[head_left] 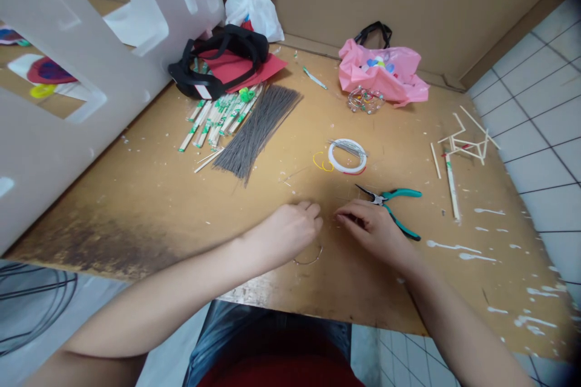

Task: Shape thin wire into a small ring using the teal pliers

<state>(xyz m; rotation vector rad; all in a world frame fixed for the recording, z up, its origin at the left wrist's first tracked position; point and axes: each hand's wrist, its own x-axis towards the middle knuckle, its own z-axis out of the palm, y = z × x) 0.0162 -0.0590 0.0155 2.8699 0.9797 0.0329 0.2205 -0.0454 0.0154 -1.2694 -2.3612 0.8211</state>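
Note:
My left hand (287,231) rests on the brown board (136,205) with its fingers curled in a pinch. A thin wire loop (309,260) curves out from under it. My right hand (373,227) lies just to its right, fingers pressed together towards the left hand. What the fingertips pinch is too thin to make out; it may be the same wire. Green-handled pliers (394,204) lie on the board, touching the far side of my right hand.
A white tape roll (347,157) and yellow rings (321,163) sit beyond the hands. A grey wire bundle (259,128), wrapped chopsticks (216,118), a black strap bag (218,60), a pink bag (384,69) and loose sticks (460,148) lie farther out. A white plastic frame (59,91) stands left.

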